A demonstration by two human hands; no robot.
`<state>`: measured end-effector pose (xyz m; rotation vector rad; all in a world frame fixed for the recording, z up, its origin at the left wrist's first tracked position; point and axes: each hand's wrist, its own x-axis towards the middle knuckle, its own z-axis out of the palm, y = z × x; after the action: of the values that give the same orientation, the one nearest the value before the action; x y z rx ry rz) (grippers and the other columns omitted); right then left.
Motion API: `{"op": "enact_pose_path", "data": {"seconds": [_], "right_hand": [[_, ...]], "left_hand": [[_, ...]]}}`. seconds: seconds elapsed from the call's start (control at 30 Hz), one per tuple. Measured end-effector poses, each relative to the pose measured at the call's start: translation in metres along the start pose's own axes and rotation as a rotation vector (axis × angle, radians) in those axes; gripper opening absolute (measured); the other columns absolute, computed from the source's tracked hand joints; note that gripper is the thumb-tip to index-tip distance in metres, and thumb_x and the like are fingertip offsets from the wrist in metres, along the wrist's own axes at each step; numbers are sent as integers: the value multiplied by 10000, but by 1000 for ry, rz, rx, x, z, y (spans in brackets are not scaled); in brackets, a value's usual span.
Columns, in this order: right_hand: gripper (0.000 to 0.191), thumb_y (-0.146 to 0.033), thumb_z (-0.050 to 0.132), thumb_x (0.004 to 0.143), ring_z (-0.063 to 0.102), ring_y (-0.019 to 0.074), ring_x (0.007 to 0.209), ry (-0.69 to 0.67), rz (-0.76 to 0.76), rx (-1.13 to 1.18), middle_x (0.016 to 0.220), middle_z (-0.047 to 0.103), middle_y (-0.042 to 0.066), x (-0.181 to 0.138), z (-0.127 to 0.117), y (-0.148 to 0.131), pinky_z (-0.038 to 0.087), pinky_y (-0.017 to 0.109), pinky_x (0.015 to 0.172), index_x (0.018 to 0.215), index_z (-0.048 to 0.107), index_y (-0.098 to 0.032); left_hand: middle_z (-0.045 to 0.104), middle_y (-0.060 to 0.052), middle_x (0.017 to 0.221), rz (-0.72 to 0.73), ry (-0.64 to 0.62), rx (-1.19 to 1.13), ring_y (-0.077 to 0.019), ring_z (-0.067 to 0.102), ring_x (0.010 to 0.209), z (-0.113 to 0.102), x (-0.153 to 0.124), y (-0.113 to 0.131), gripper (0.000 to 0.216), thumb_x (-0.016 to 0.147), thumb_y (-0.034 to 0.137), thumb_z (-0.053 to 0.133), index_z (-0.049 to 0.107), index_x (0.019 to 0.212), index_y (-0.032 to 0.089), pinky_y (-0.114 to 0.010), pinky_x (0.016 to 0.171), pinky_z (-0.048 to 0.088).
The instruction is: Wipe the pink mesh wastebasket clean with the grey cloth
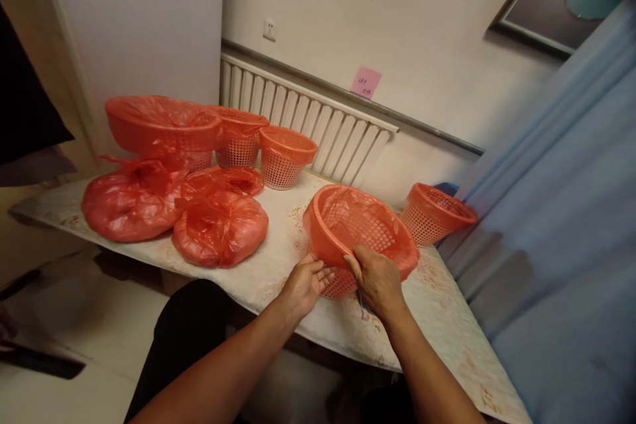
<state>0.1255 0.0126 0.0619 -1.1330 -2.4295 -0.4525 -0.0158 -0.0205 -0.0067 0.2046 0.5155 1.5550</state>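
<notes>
A white mesh basket (pixel 381 236) lined with a red plastic bag (pixel 348 209) stands on the table in front of me. The bag is folded outward over the rim all round. My right hand (pixel 376 280) grips the near rim, its thumb along the top and its fingers hidden behind the hand. Just left of it, my left hand (pixel 307 283) pinches the bag's folded edge below the rim between thumb and forefinger. The other fingers of that hand curl loosely against the basket's side.
Two filled, tied red bags, a left one (pixel 126 209) and a right one (pixel 221 228), lie on the table's left. Behind them stand several red-lined baskets (pixel 284 169). Another lined basket (pixel 430 222) is beside the blue curtain (pixel 551 225). A radiator (pixel 308 116) runs along the wall.
</notes>
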Motion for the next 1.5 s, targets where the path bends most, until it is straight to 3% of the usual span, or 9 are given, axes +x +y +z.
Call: {"op": "enact_pose_path", "data": {"seconds": [0.1,0.2,0.5,0.67,0.9,1.03,1.13,1.33,1.5], "right_hand": [[349,-410,374,961,554,166,591,-3,-7,-3,642,612,16,1,-1,-2,249,280,560,724,533,-208],[352,-408,366,962,556,166,594,-11,-12,-2,645,616,19,3,-1,-3,245,281,560,729,538,-206],[313,-397,414,948,547,154,591,-21,2,-10,639,604,-2,2,0,-3,246,273,564,729,532,-207],[306,-390,421,945,545,152,597,-28,20,-33,643,606,-1,3,-3,-6,244,273,567,737,544,-203],[308,-382,411,948,564,168,626,-49,25,40,663,621,17,4,-3,-7,304,268,583,760,572,-199],[256,-381,465,929,615,201,860,6,-95,323,951,677,71,-3,-11,13,438,298,739,1043,595,-191],[332,-386,523,899,587,219,1013,76,-150,421,1108,643,94,-12,-21,38,447,358,878,1171,557,-199],[274,-390,460,927,593,206,867,-46,-179,360,928,663,68,-26,-17,73,429,375,853,1049,626,-210],[353,-443,408,943,534,169,697,-79,-103,334,719,610,25,-20,-10,59,376,283,688,784,599,-192]], "left_hand": [[662,-32,712,-3,-2,-34,-139,647,682,3,-1,-1,48,831,148,546,556,789,169,-263,704,498],[672,-31,745,6,-11,-43,-136,638,686,9,1,-2,107,848,275,590,580,832,170,-272,722,501],[689,-35,750,-2,-56,42,-125,645,673,2,9,-11,110,773,63,604,601,843,147,-258,724,477],[690,-30,767,-28,-128,44,-146,662,771,-7,-1,-11,291,666,-40,595,614,885,150,-253,743,460],[689,-52,845,-46,-146,16,-153,659,766,7,0,-21,112,793,173,656,600,888,151,-276,754,485],[682,-44,836,-33,-107,14,-150,663,751,12,3,-19,115,796,122,639,577,887,155,-278,751,504],[652,-9,752,-33,-66,21,-122,647,663,10,3,-14,109,800,101,626,545,833,166,-258,700,512],[641,-18,734,-33,-45,44,-106,629,619,8,2,-12,116,812,45,567,556,844,156,-237,655,514],[669,-42,809,-21,-61,46,-118,644,664,8,5,-8,195,803,4,528,595,915,149,-241,662,518]]}}
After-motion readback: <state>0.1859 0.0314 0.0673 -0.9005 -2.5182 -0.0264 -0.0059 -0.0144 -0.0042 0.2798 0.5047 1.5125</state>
